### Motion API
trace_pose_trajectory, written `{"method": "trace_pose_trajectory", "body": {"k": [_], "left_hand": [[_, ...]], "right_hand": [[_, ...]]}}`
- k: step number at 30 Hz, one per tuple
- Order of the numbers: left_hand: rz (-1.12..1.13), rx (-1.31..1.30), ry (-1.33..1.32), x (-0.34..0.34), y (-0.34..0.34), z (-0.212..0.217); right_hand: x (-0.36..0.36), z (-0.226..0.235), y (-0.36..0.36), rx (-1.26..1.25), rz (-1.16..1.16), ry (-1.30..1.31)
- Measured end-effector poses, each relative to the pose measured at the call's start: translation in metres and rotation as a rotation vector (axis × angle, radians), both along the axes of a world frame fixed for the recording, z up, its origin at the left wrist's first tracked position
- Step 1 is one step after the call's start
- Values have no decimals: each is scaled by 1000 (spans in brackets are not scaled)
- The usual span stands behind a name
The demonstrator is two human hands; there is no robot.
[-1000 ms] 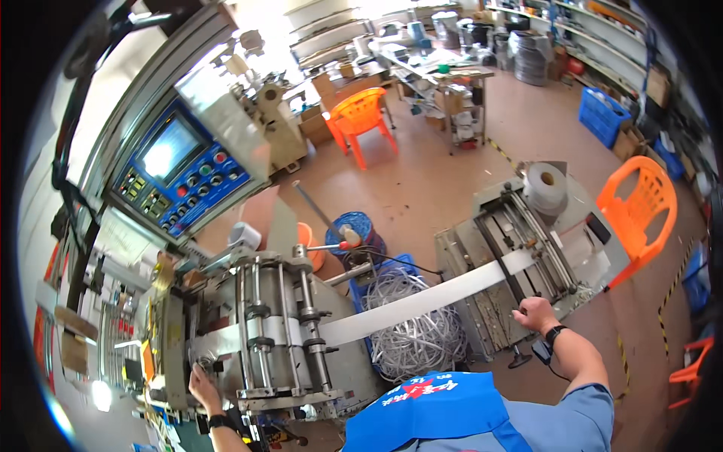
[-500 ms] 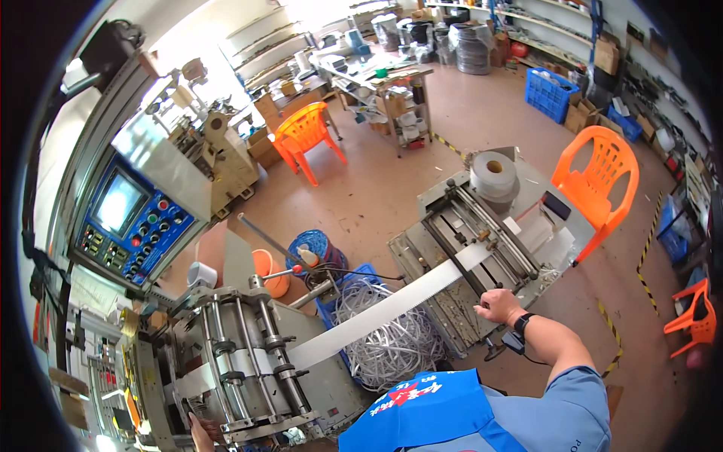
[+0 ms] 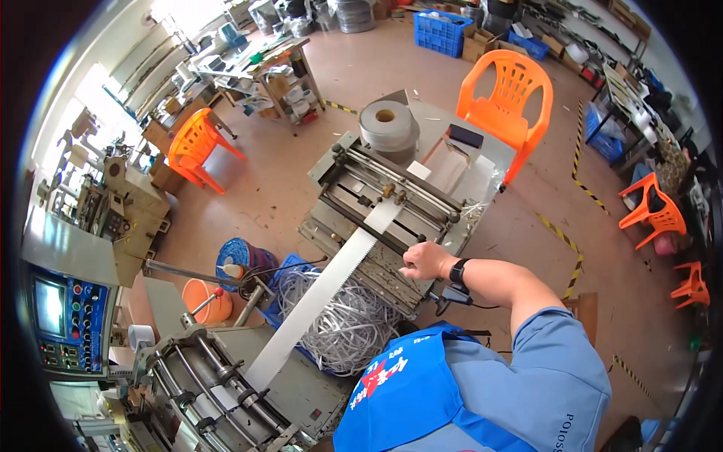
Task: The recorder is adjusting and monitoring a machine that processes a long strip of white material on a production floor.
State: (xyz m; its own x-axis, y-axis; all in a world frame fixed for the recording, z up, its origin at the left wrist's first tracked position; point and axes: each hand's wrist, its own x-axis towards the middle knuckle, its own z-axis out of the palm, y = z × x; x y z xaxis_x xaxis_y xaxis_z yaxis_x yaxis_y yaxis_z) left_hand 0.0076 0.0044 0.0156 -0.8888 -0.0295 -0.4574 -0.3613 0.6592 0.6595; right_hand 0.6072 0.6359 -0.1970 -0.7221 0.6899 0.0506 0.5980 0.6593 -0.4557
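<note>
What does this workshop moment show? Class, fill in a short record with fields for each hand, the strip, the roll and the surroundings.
Right hand: rests on the grey roller frame, beside the strip
Left hand: out of view
Strip: white, stretched between the two roller machines
Roll: pale tape, lying flat on the far machine
Below strip: heap of white cord
Nearby: orange chair

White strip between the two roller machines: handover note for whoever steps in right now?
Right hand: resting on the near edge of the feeder machine, beside the white strip; whether it grips anything cannot be told.
Left hand: out of view.
The strip runs from the feeder's rollers, over a bin of loose white cord, into the roller machine at lower left.
A grey roll sits on the feeder's far end.
Done: strip threaded across both machines.
Left: cannot be told from this view.
</note>
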Motion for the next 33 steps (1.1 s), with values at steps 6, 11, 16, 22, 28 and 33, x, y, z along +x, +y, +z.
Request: {"method": "trace_pose_trajectory", "body": {"k": [6,11,16,22,28,33], "left_hand": [[-906,184,273,7,-13,2],[71,-58,-65,35,28,25],[68,-104,-46,75,73,49],[31,-85,-60,97,90,60],[15,-69,-22,60,62,34],[-82,12,74,12,15,-2]], "right_hand": [[0,-3,3,28,10,40],[0,-3,2,2,9,-5],[0,-1,2,11,2,22],[-1,-3,2,6,-6,17],[-1,2,1,27,-1,34],[-1,-1,2,15,11,47]]}}
